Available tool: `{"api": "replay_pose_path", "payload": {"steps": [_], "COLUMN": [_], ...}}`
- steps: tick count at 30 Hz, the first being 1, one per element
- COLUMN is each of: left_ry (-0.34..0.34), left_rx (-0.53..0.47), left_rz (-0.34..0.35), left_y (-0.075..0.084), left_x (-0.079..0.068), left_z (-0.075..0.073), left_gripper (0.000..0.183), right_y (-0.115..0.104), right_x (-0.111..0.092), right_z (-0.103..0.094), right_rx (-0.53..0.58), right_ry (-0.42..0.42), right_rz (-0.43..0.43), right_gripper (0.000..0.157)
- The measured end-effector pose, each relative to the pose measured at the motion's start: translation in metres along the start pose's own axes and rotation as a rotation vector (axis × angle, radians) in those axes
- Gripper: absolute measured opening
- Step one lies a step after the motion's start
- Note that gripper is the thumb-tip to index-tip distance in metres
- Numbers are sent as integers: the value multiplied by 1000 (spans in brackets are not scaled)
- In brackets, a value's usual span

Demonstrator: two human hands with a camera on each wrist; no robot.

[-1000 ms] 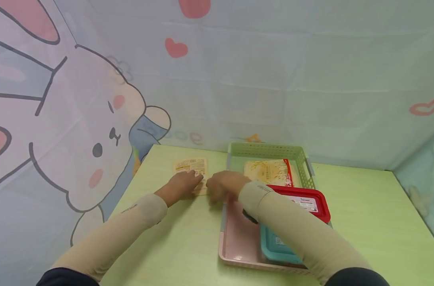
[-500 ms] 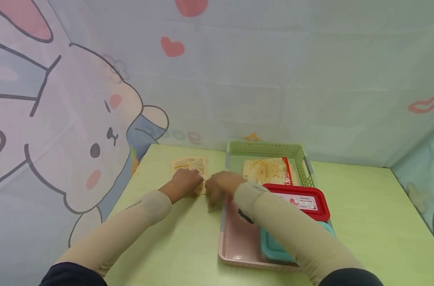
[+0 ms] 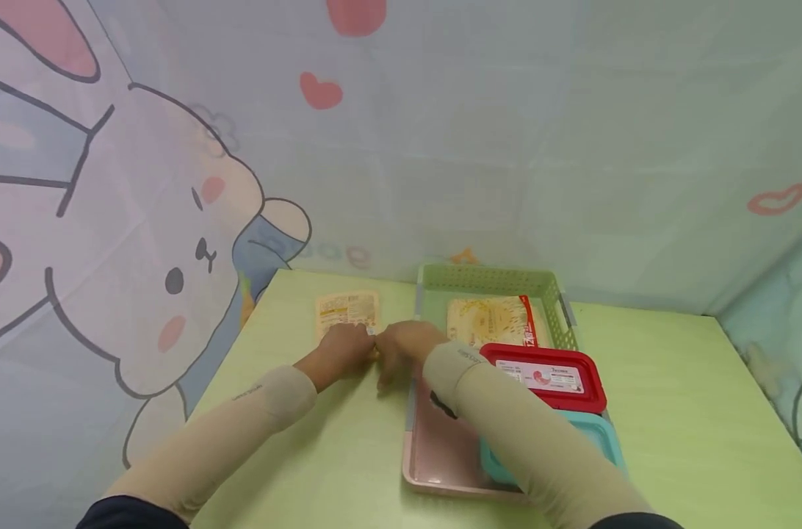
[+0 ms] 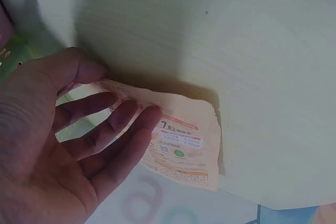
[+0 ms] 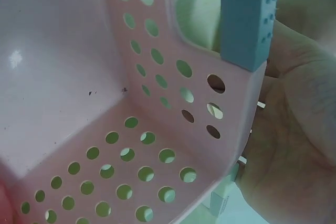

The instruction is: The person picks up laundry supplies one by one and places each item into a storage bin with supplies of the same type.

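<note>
A peach-coloured printed packet [image 3: 347, 307] lies at the back left of the table, its near end raised in the hands. My left hand [image 3: 341, 349] pinches its edge between thumb and fingertips; the left wrist view shows the other fingers loosely bent in front of the packet [image 4: 184, 153]. My right hand [image 3: 404, 344] meets the left at the packet's near right edge, thumb and index finger together there, the remaining fingers hanging lower. In the right wrist view, the pink basket [image 5: 157, 66] hides my right fingertips; only the palm [image 5: 294, 108] shows beyond it.
A green basket [image 3: 487, 278] right of the hands holds a yellow packet [image 3: 487, 319] with a red edge. In front, the pink basket bears a red-lidded box [image 3: 546, 378] and a teal-lidded box [image 3: 595, 433]. My right forearm crosses above it. A printed curtain [image 3: 507, 147] hangs behind.
My hands have drawn together, the right one shifting left until their fingertips meet at the packet's edge. The left hand sits slightly lower, and more of the packet's print shows.
</note>
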State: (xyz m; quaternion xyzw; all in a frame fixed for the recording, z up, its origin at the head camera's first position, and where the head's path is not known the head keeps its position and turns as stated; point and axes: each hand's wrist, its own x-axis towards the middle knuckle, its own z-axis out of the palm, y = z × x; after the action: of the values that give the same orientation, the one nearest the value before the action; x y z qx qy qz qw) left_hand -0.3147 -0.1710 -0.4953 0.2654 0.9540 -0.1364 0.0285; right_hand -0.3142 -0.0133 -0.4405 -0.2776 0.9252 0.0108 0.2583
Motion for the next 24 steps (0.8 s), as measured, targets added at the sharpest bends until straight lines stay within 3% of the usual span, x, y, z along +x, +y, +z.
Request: {"api": "replay_pose_path", "payload": {"steps": [4,10,14,24], "left_ry": [23,99,132,197], "left_rx": [55,119,177,179], "left_rz": [17,26,54,125], "left_y": [2,0,-1,-16], "left_x": [0,2,0,-5], "left_z": [4,11,15,16], "left_gripper": [23,16,7,22], "right_y": [2,3,2,6], "right_x": [2,0,1,5], "right_z": [2,0,-2,1], "right_rx": [20,29,23,69], "right_ry": [-7,5,8,47], "right_rz": [-7,6,-10,-26], "right_gripper": [73,70,57,29]}}
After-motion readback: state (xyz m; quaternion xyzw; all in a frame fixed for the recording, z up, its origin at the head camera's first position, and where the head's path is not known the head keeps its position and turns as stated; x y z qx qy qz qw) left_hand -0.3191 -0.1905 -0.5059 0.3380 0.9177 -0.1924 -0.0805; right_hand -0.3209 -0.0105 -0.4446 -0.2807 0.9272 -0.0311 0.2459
